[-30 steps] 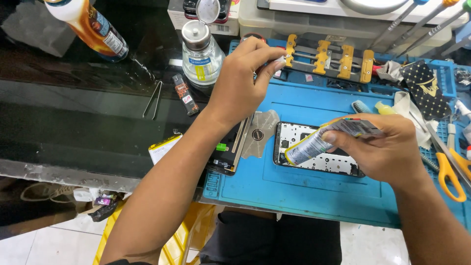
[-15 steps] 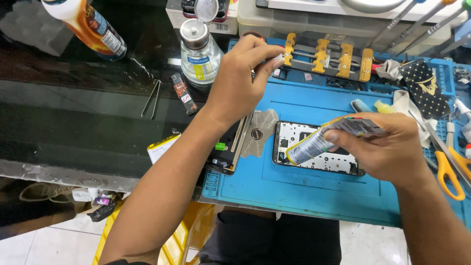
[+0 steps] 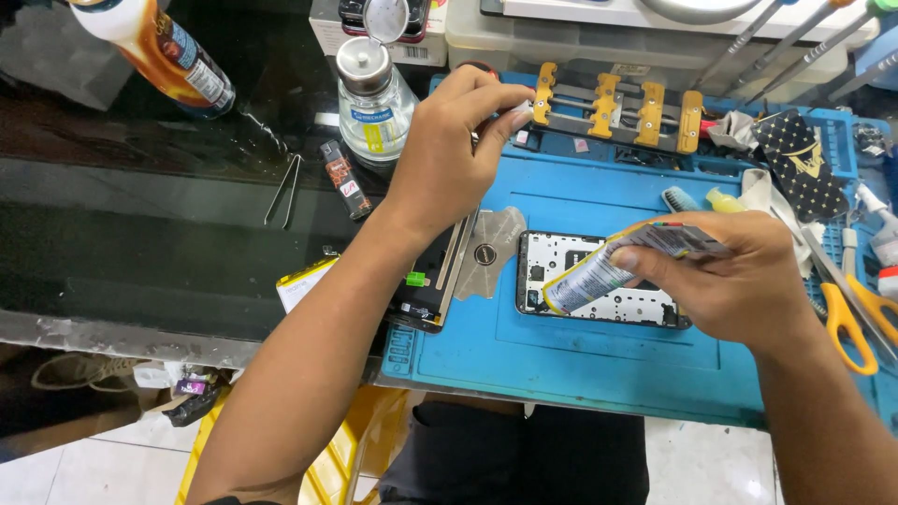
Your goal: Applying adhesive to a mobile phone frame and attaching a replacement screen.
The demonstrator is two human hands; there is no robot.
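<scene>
My right hand (image 3: pixel 739 281) grips a flattened glue tube (image 3: pixel 613 266) and holds it tilted over an opened phone frame (image 3: pixel 561 262) that lies on the blue work mat (image 3: pixel 580 365). My left hand (image 3: pixel 454 150) is raised above the mat's left side, its fingertips pinched on a small white piece (image 3: pixel 520 114), which is too small to identify. Under my left wrist lie a dark phone part (image 3: pixel 432 290) and a thin metal plate (image 3: pixel 488 251).
A clear glass bottle (image 3: pixel 372 103) stands behind my left hand, with a lighter (image 3: pixel 341 178) and tweezers (image 3: pixel 285 190) on the dark glass top. A yellow-jawed clamp fixture (image 3: pixel 617 105) sits at the mat's back. Orange scissors (image 3: pixel 847 313) and a toothbrush (image 3: pixel 681 199) lie at right.
None of note: both hands hold nearly the same pose, with the tube still over the phone frame.
</scene>
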